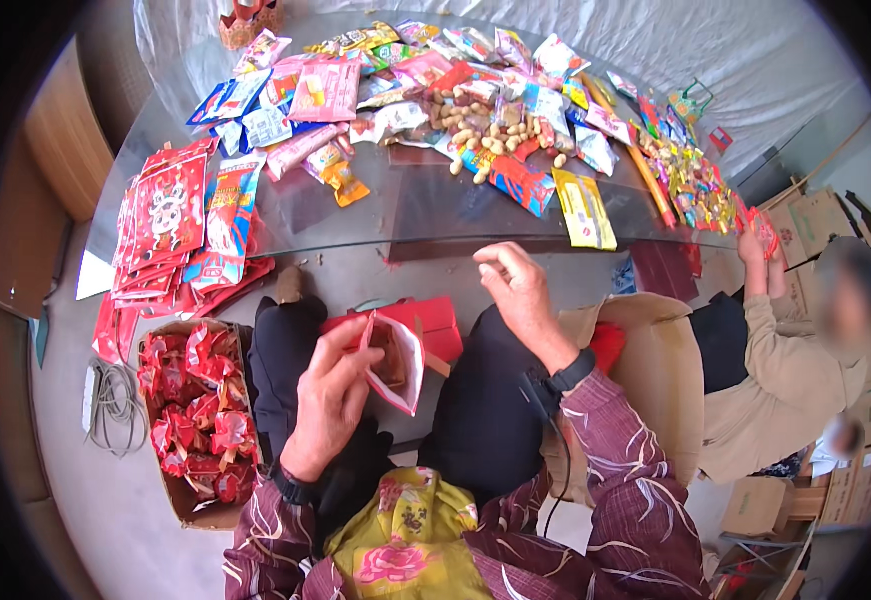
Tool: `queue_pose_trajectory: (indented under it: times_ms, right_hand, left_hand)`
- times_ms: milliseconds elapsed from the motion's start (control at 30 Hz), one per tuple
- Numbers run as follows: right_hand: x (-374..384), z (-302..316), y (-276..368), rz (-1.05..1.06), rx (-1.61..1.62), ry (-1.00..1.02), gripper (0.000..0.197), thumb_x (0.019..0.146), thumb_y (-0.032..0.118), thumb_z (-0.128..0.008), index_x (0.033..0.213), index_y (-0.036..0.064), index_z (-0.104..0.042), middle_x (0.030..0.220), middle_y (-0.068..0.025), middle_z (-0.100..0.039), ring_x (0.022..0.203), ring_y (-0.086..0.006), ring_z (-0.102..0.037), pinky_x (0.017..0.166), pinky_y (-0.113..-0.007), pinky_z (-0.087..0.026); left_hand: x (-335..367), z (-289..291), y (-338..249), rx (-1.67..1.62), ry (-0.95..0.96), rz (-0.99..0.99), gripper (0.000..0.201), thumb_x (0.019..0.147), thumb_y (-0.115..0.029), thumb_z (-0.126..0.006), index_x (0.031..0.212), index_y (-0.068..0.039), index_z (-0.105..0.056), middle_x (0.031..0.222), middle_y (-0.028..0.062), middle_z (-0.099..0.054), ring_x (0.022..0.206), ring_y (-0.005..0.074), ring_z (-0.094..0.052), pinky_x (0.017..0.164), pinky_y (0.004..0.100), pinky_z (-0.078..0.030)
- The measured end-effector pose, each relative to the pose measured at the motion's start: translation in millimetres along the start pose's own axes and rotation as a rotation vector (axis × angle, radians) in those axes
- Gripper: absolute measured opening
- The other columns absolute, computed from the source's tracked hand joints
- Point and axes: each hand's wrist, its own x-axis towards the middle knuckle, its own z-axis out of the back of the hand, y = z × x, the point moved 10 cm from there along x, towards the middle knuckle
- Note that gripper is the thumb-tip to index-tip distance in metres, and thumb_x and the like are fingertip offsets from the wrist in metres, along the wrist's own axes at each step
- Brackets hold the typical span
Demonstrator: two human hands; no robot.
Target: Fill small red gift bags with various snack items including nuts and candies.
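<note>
My left hand (328, 405) grips a small red paper bag (411, 385) with a pale lining, its mouth gaping toward me. Something brownish shows inside the bag, too shadowed to name. Close to the table's near edge, my right hand (528, 305) is raised with its fingers curled in; whatever they hold, if anything, is hidden. Beyond it on the glass table (346, 215) lie a heap of peanuts in shells (496, 135), a yellow packet (586, 210) and a blue-and-red packet (511, 180). Many other snack packets (326, 90) are piled behind.
Flat red bags (166, 215) are stacked at the table's left. A carton (206, 500) of filled red bags stands by my left leg, another carton (661, 390) by my right. Wrapped candies (691, 170) lie at right, near another person (796, 370). A red box (436, 325) sits below.
</note>
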Motion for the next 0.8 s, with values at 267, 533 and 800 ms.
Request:
queue_pose_trajectory:
  times_ms: [267,533,800]
  right_hand:
    - [83,2,-20,0.204,-0.321,-0.098,0.037,0.082,-0.003,-0.066,0.118,0.0044,-0.060,0.115,-0.0129,-0.059,0.082,-0.0259,-0.064,0.077,-0.036,-0.053]
    - [131,-28,-27,0.131,-0.415,-0.083,0.029,0.084,0.013,-0.071,0.111,0.0108,-0.062,0.102,-0.0148,-0.056,0.091,-0.0367,-0.063,0.075,-0.047,-0.051]
    - [129,-41,-31,0.208,-0.466,-0.066,0.019,0.087,0.009,-0.067,0.106,0.0068,-0.065,0.096,-0.0174,-0.060,0.087,-0.0375,-0.063,0.074,-0.045,-0.051]
  left_hand:
    - [-7,-15,-25,0.144,0.176,-0.279,0.025,0.065,0.002,-0.067,0.088,-0.003,-0.064,0.113,0.0098,-0.064,0.082,0.0256,-0.064,0.071,0.0367,-0.054]
    - [-6,-16,-23,0.112,0.209,-0.211,0.024,0.065,0.004,-0.066,0.087,-0.003,-0.061,0.099,0.0083,-0.059,0.086,0.0268,-0.062,0.075,0.0368,-0.054]
    - [-6,-8,-17,0.043,0.140,-0.170,0.021,0.070,0.008,-0.067,0.088,-0.002,-0.062,0.098,0.0099,-0.059,0.083,0.0289,-0.062,0.070,0.0375,-0.054]
